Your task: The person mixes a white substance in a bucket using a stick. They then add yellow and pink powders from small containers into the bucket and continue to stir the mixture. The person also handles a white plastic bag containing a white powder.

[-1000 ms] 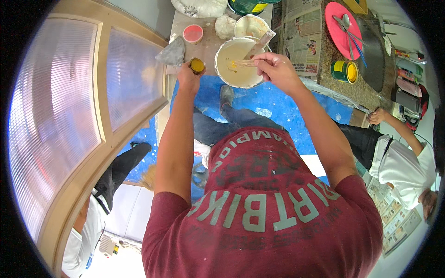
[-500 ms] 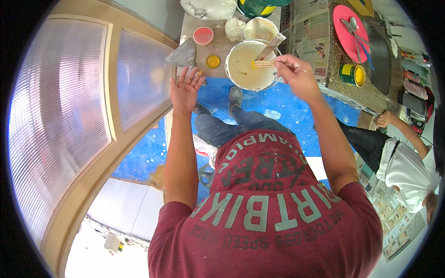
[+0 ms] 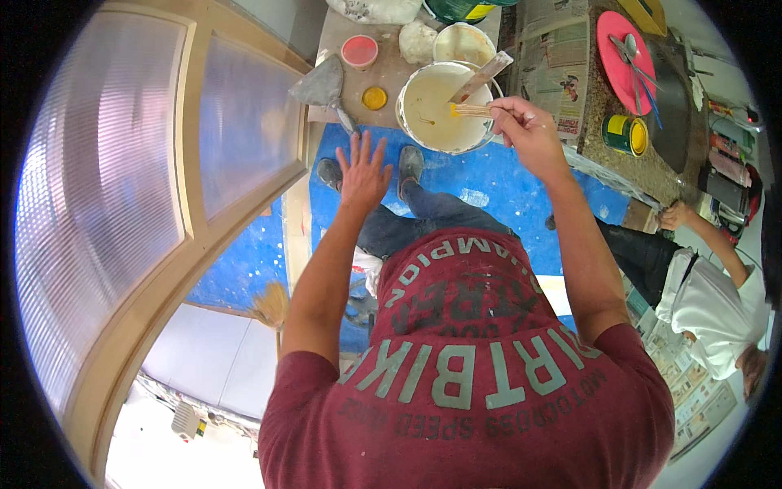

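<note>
My right hand (image 3: 525, 134) pinches a short wooden stick (image 3: 475, 111) over a white bucket (image 3: 444, 151). Yellow stuff coats the stick's tip. Inside the bucket is a cream-coloured liquid with a small yellow-brown streak, and a flat, smeared stirring paddle (image 3: 482, 77) leans on its rim. My left hand (image 3: 366, 175) holds nothing; its fingers are spread, back upward, above the blue floor covering. Just beyond its fingertips is the handle of a grey triangular trowel (image 3: 320, 82). A round yellow lid or shallow tub (image 3: 375, 99) lies between trowel and bucket.
A pink tub (image 3: 359, 52) and a second white bucket (image 3: 464, 45) stand on the board. On the right counter are an open yellow paint can (image 3: 626, 135) and a pink plate (image 3: 626, 61) with cutlery. Glazed door at left; another person (image 3: 709, 293) at right.
My left hand has turned from palm up to back up and moved right and slightly nearer to me. The right hand has shifted slightly right, still with the wooden stick.
</note>
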{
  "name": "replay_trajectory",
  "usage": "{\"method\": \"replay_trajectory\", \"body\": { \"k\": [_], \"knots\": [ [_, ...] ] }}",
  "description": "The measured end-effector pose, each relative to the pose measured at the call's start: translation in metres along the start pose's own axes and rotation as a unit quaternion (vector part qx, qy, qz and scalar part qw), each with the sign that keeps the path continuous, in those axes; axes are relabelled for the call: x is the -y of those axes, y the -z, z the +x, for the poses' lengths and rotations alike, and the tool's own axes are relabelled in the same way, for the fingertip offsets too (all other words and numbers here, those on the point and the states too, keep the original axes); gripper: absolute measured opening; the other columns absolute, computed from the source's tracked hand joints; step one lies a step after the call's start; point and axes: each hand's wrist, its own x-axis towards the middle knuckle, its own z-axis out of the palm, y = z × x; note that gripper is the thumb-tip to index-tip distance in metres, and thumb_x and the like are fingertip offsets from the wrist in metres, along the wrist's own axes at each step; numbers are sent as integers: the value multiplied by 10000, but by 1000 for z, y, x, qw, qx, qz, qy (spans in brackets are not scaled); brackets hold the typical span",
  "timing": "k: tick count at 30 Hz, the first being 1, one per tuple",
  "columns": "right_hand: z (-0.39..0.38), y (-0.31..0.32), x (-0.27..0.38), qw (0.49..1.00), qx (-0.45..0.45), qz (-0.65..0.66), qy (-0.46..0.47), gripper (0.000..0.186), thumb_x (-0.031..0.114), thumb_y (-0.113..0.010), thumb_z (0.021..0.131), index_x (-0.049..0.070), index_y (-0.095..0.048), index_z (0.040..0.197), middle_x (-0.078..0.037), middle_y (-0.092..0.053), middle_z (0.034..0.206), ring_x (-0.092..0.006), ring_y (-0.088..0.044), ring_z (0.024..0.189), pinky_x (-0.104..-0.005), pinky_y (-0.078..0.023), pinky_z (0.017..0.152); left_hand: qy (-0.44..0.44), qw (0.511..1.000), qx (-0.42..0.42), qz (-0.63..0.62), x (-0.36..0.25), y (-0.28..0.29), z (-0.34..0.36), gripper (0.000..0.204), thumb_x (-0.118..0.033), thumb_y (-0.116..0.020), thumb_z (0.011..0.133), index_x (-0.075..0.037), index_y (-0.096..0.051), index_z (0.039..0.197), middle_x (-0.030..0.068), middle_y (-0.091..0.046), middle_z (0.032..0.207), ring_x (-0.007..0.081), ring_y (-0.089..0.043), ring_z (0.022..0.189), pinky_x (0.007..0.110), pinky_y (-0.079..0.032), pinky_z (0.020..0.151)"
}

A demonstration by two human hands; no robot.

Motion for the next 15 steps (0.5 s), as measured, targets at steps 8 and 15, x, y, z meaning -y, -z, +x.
{"method": "replay_trajectory", "body": {
  "k": [8, 15],
  "knots": [
    [-16, 0, 11, 1000, -15, 17, -20, 190, 167, -663, 1017, 16, -716, 1121, -9, -659, 792, -59, -554, 655, -230, -454, 589, -133, 973, 125, 142, -6, -16, 57, 330, -323, -667, 886, -4, -751, 890, 243, -697, 1086, 547, -294, 1481, 773, -95, 1198],
    [-31, 1, 5, 997, -31, 28, -68, 192, 164, -660, 1019, 13, -710, 1127, -12, -653, 793, -62, -553, 655, -230, -453, 589, -84, 963, 186, 177, -10, -39, 60, 449, -399, -667, 850, -2, -802, 1013, 261, -693, 1179, 530, -85, 1560, 778, -59, 1201]
  ]
}}
